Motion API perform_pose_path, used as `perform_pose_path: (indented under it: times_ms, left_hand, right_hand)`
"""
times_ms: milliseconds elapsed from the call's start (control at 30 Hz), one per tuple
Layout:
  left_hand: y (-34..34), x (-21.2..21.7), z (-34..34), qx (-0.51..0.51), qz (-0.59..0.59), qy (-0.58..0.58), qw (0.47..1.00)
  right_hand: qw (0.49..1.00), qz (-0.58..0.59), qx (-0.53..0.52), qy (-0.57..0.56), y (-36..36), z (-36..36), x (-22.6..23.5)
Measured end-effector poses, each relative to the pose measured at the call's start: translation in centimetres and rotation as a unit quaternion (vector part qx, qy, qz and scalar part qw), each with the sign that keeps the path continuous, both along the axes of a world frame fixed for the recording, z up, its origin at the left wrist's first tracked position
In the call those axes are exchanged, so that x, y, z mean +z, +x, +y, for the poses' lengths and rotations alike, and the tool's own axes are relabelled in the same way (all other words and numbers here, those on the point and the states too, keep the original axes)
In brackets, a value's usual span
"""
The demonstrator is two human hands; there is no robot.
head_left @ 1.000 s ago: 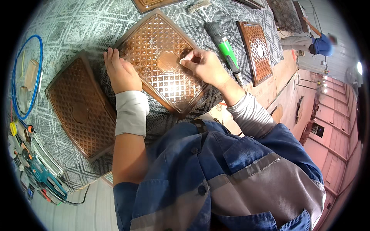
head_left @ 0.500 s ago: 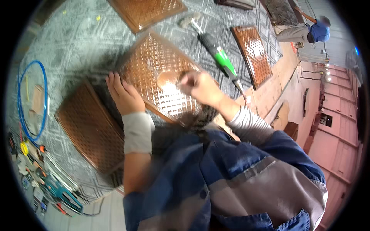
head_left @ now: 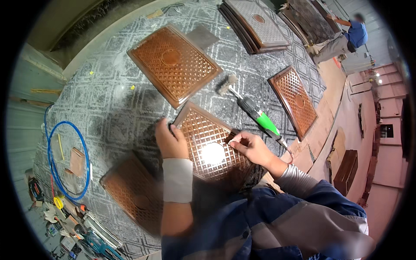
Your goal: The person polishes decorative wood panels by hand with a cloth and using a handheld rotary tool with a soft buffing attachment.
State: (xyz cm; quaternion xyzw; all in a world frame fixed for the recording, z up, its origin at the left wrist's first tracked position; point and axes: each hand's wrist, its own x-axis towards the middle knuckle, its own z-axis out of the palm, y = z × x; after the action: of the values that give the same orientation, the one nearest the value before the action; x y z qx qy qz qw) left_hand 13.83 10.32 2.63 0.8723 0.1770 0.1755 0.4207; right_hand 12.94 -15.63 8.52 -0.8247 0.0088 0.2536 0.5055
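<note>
A brown lattice-carved wooden panel [head_left: 203,134] with a round centre medallion lies on the patterned grey table cover right in front of me. My left hand [head_left: 170,141] rests on its left edge, fingers curled over the rim, a white band on the wrist. My right hand [head_left: 248,146] presses a small dark piece, held in pinched fingers, on the panel's right side. What the piece is I cannot make out.
More carved panels lie about: a large one [head_left: 173,63] at the back, one [head_left: 298,100] to the right, one [head_left: 130,193] at my lower left, a grey stack [head_left: 255,24] behind. A green-handled power tool [head_left: 255,115] with brush head lies by my right hand. A blue hose coil [head_left: 65,160] and hand tools sit left. Another person [head_left: 346,37] works far right.
My view has swung upward, so more of the table's back now shows. Both hands stay on the same panel; the right hand has shifted slightly toward the panel's right edge.
</note>
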Motion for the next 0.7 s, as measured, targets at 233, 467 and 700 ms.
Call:
perform_pose_path:
  times_ms: [233, 467, 700]
  left_hand:
    - [0.9, -1.3, -1.7, -0.046, -0.021, 0.184, 0.982]
    - [1.3, -1.5, -1.9, -0.044, -0.027, 0.205, 0.977]
    - [1.3, -1.7, -1.8, -0.044, -0.046, 0.212, 0.975]
  right_hand:
    - [0.99, -0.031, -0.067, 0.12, 6.9, 2.5, 0.7]
    - [0.933, -0.324, -0.007, -0.155, 19.5, 2.4, 3.5]
    - [0.912, -0.341, 0.024, -0.227, 13.1, -1.2, 3.1]
